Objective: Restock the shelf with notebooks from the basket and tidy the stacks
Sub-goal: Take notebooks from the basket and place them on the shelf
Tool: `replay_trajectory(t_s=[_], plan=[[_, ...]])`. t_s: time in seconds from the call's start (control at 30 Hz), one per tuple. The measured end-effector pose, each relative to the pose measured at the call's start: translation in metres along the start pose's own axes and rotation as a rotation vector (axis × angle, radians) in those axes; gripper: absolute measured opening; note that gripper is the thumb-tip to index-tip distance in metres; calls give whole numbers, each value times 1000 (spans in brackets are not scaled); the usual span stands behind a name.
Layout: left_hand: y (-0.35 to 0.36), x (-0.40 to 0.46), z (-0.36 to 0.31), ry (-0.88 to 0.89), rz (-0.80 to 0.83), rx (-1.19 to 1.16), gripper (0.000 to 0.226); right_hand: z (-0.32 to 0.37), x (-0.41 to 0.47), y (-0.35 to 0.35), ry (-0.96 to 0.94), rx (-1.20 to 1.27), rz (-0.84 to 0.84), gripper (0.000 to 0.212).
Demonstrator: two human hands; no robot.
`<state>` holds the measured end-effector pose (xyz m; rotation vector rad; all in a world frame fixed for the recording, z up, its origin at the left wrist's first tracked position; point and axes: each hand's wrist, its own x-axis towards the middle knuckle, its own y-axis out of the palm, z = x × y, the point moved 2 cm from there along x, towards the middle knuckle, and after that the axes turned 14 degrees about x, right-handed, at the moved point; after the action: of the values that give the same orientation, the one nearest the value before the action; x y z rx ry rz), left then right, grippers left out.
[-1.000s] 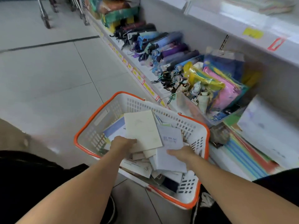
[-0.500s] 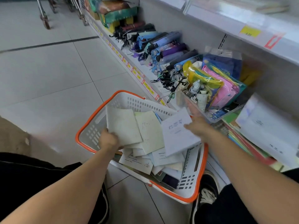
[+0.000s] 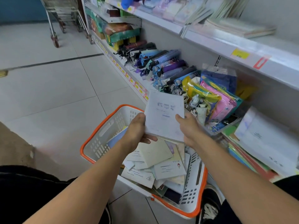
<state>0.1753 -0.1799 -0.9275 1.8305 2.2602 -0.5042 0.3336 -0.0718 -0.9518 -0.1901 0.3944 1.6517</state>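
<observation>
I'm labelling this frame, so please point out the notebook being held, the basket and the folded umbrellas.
notebook (image 3: 163,117), head view, middle of its pale cover.
basket (image 3: 103,126), head view, white side wall below the orange rim.
folded umbrellas (image 3: 173,67), head view, purple one in the row.

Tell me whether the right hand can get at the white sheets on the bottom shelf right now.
Probably not yet: the right hand and left hand both hold a notebook over the basket. Nothing visibly blocks the white sheets.
</observation>
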Motion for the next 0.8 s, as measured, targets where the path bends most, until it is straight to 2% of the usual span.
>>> replay_trajectory(t_s=[0.07, 0.17, 0.27, 0.37, 0.5, 0.6, 0.67, 0.8], plan=[[4, -4, -18, 12, 83, 48, 48, 12, -3, -5, -95, 26, -61, 30], [6, -4, -41, 146, 77, 165, 28, 40, -16, -8, -101, 118, -54, 38], [3, 2, -75, 281, 20, 84, 16, 87, -47, -5, 92, 344, 235, 30], [1, 6, -134, 363, 60, 70, 12, 147, -75, -7, 23, 230, 377, 22], [20, 18, -242, 419, 147, 135, 22, 235, -70, -20, -172, 341, 220, 25], [46, 37, -306, 392, 124, 185, 36, 295, -35, -45, -165, 550, 55, 26], [60, 53, -330, 377, 111, 174, 41, 326, -4, -64, -171, 609, -41, 24], [76, 84, -350, 383, 143, 177, 41, 364, 68, -85, -188, 554, -170, 20]])
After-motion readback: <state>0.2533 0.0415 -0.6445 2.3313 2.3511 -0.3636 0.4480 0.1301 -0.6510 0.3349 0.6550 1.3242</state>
